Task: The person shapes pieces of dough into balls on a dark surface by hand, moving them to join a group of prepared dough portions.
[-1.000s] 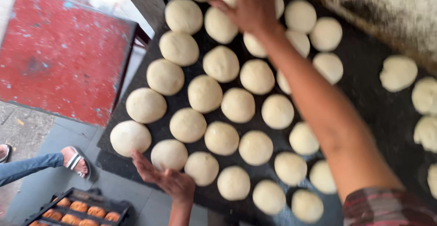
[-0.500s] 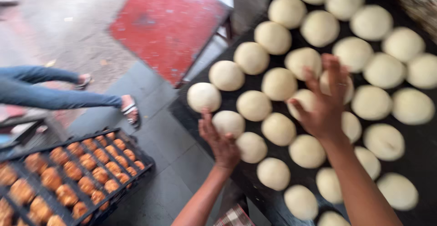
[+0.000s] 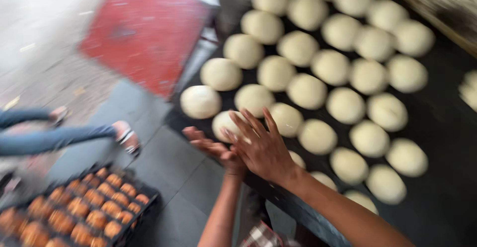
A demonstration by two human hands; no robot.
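Setting. Grey tiled floor (image 3: 164,177) lies left of the hands; farther left, worn pale concrete (image 3: 44,53) under daylight. A red panel (image 3: 144,33) lies up-left. A rough wall edge (image 3: 437,8) runs upper right.

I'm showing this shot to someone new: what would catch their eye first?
Rows of pale dough balls fill a black tray on the right. At its near edge the left hand and right hand meet over one ball. Lower left, a crate of browned buns sits on the floor.
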